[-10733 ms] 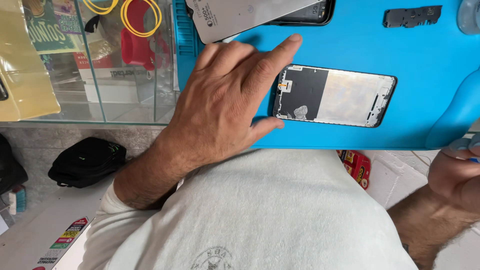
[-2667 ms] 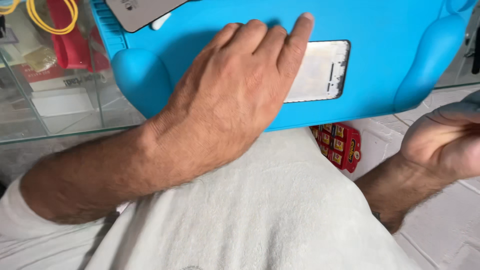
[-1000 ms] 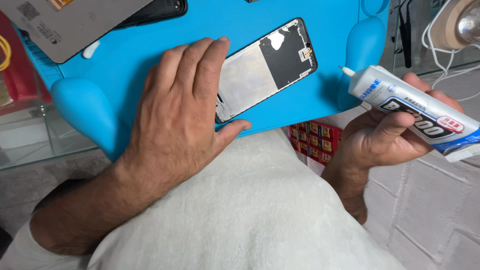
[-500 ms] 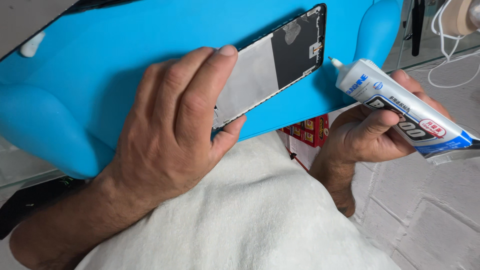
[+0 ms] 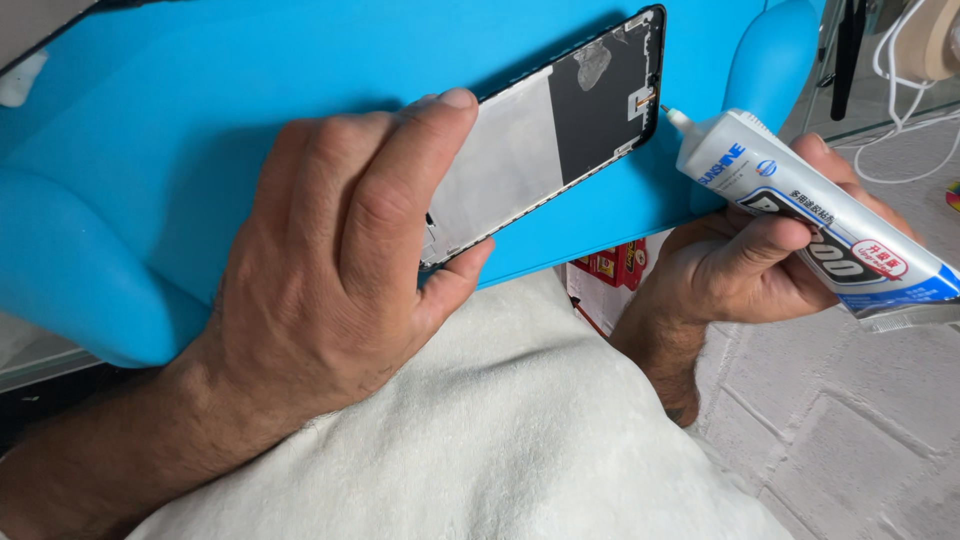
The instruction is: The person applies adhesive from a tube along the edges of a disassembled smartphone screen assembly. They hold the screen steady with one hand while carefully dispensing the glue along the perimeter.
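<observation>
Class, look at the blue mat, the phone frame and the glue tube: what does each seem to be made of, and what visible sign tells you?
Blue mat: probably silicone or soft rubber; matte, rounded moulded edges.
Phone frame: likely black plastic rim with a dull grey metal-looking inner plate.
Glue tube: seemingly thin metal or laminate; glossy printed skin, flat crimped silver end.

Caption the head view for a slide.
Left hand pins a phone frame to a blue mat; right hand aims a glue tube at its corner.

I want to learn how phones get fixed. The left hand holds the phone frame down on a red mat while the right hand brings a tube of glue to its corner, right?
Almost. The mat is blue, not red, as the head view shows. The left hand does hold the phone frame down on it, and the right hand brings the tube of glue to its corner.
</observation>
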